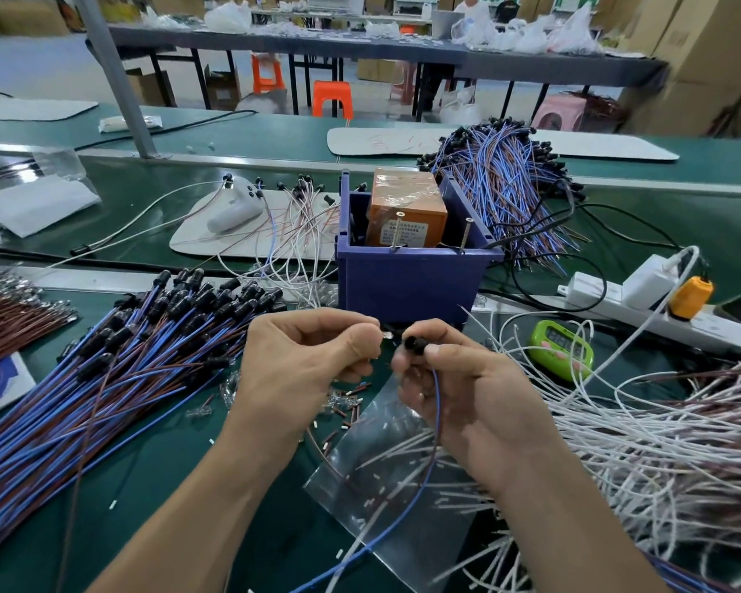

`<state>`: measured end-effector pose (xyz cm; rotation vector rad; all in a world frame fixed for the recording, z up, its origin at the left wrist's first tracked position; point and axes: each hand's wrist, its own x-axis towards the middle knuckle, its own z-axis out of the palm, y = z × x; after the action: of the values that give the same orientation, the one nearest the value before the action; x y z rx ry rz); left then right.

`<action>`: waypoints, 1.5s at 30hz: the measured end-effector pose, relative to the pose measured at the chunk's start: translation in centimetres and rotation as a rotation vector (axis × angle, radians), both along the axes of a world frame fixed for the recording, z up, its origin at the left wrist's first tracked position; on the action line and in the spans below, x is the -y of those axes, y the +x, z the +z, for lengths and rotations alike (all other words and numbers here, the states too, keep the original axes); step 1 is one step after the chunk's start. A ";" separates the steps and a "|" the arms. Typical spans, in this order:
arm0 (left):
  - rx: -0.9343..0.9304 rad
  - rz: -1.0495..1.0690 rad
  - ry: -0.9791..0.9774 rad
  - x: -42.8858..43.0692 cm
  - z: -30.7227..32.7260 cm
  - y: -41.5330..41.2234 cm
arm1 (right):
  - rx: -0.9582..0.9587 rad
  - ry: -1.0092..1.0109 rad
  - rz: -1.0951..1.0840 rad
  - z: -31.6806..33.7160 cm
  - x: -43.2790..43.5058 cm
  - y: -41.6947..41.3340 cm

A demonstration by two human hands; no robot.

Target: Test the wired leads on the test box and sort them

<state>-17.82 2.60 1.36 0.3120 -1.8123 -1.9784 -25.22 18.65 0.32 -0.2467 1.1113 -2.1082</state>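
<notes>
My right hand pinches the black holder of a blue and brown wired lead, whose wires trail down past my wrist. My left hand pinches a small clear part right beside that holder. Both hands hover in front of the test box, an orange unit standing in a blue bin with two screws sticking up at its front rim. A pile of blue and brown leads with black holders lies to my left. Another such pile lies behind the bin at right.
White leads spread over the right side, and a clear plastic bag lies under my hands. A green timer and a white power strip sit at right. Brown wires lie at far left. Small cut bits litter the green mat.
</notes>
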 end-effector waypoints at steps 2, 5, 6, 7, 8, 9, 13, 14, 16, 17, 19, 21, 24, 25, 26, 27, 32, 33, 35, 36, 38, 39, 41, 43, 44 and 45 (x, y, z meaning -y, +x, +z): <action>-0.036 -0.024 0.004 -0.2 0.3 0.2 | 0.037 -0.070 0.053 -0.1 -0.2 -0.1; -0.059 -0.056 -0.031 -0.4 0.4 0.3 | 0.034 -0.094 0.084 -0.3 -0.1 0.0; -0.060 -0.063 -0.042 -0.4 0.5 0.4 | 0.029 -0.093 0.084 -0.3 -0.1 0.0; -0.063 -0.071 -0.054 -0.6 0.6 0.4 | 0.030 -0.093 0.084 -0.3 0.0 0.1; -0.072 -0.078 -0.069 -0.7 0.7 0.5 | 0.033 -0.094 0.084 -0.3 0.0 0.1; -0.083 -0.084 -0.083 -0.7 0.8 0.6 | 0.030 -0.096 0.086 -0.3 0.0 0.1; -0.120 -0.082 -0.140 -0.9 1.1 0.7 | 0.012 -0.079 0.071 -0.4 -0.2 0.0; -0.124 -0.079 -0.158 -0.8 1.1 0.8 | 0.009 -0.066 0.059 -0.4 -0.1 0.0; -0.106 -0.061 -0.209 -0.9 1.0 0.9 | 0.006 -0.039 0.037 -0.4 0.0 0.2; -0.095 -0.043 -0.249 -0.9 1.0 0.9 | -0.003 -0.027 0.032 -0.3 0.1 0.2; -0.078 -0.008 -0.331 -0.8 0.8 1.0 | -0.036 0.006 0.017 -0.2 0.1 0.3; -0.072 0.022 -0.400 -0.8 0.6 1.0 | -0.073 0.045 -0.010 -0.3 0.1 0.3; -0.075 0.062 -0.525 -1.0 0.5 1.1 | -0.105 0.084 -0.041 -0.2 0.2 0.3; -0.077 0.070 -0.552 -1.0 0.6 1.1 | -0.109 0.091 -0.046 -0.2 0.3 0.2; -0.072 0.071 -0.559 -0.9 0.5 1.1 | -0.111 0.099 -0.052 -0.2 0.4 0.2; -0.064 0.068 -0.554 -0.9 0.4 1.1 | -0.113 0.105 -0.057 -0.2 0.4 0.3; -0.038 0.088 -0.571 -0.7 0.3 1.0 | -0.106 0.107 -0.083 -0.6 0.6 0.4; -0.033 0.091 -0.570 -0.7 0.3 1.0 | -0.100 0.102 -0.082 -0.7 0.6 0.4; -0.026 0.089 -0.558 -0.6 0.2 0.9 | -0.118 0.118 -0.088 -0.6 0.7 0.4; -0.018 0.087 -0.551 -0.5 0.2 0.9 | -0.139 0.137 -0.095 -0.6 0.7 0.4; -0.004 0.089 -0.545 -0.5 0.2 0.8 | -0.194 0.176 -0.112 -0.5 0.8 0.5; 0.003 0.091 -0.551 -0.5 0.2 0.8 | -0.218 0.193 -0.118 -0.4 0.8 0.5; 0.017 0.097 -0.561 -0.5 0.1 0.7 | -0.263 0.226 -0.131 -0.4 0.8 0.6; 0.028 0.103 -0.550 -0.5 0.1 0.7 | -0.295 0.244 -0.137 -0.2 0.7 0.7; 0.034 0.104 -0.541 -0.5 0.1 0.7 | -0.297 0.248 -0.141 -0.1 0.6 0.7; 0.035 0.106 -0.536 -0.5 0.1 0.7 | -0.292 0.252 -0.147 -0.1 0.6 0.7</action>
<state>-17.12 3.13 1.44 0.2632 -2.2071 -1.3539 -24.48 18.07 0.25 -0.3700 1.5968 -2.0757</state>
